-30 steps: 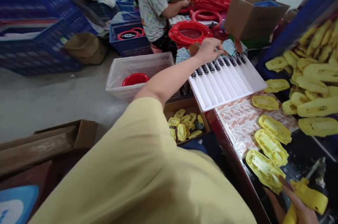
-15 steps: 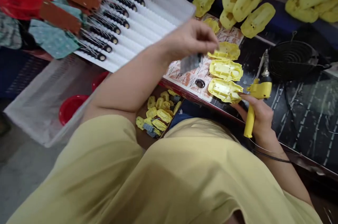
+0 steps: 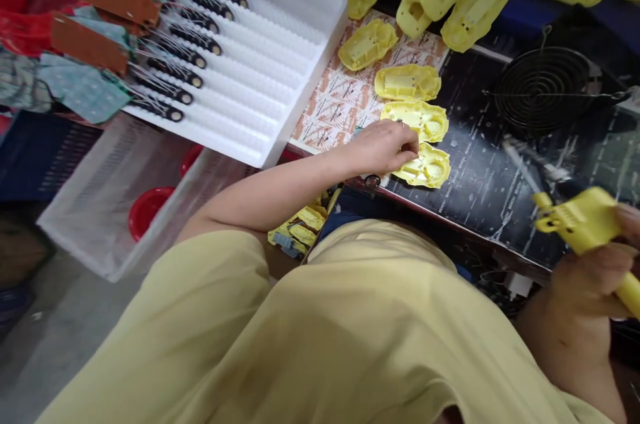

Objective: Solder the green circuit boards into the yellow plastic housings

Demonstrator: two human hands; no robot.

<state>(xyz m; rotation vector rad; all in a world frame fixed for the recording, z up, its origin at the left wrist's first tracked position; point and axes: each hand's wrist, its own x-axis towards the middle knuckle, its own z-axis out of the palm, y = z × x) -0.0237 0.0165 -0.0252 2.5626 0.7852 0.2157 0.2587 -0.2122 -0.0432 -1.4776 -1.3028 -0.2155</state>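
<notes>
My left hand [image 3: 383, 146] is closed in a pinch over the left end of the nearest yellow plastic shell [image 3: 429, 167]. What its fingers hold is hidden. A small dark round part [image 3: 372, 181] shows just under the hand at the table edge. Another yellow shell [image 3: 423, 119] lies open side up right behind the hand, with more shells [image 3: 407, 82] in line beyond it. Off to the right, my right hand [image 3: 595, 277] is wrapped round the handle of a yellow soldering gun [image 3: 583, 217]. Its blurred metal tip points up and left, above the black table.
A white foam tray [image 3: 280, 71] at left carries black cylindrical parts [image 3: 175, 114] wired to circuit boards [image 3: 83, 87]. Yellow shells [image 3: 477, 11] are heaped at the back. A round wire grille [image 3: 543, 91] stands behind the soldering gun. A box of yellow parts [image 3: 303, 231] sits below the table edge.
My left hand has come down and toward the nearest shell. My right hand has drawn the soldering gun away from that shell, to the right and nearer me. The view has shifted slightly.
</notes>
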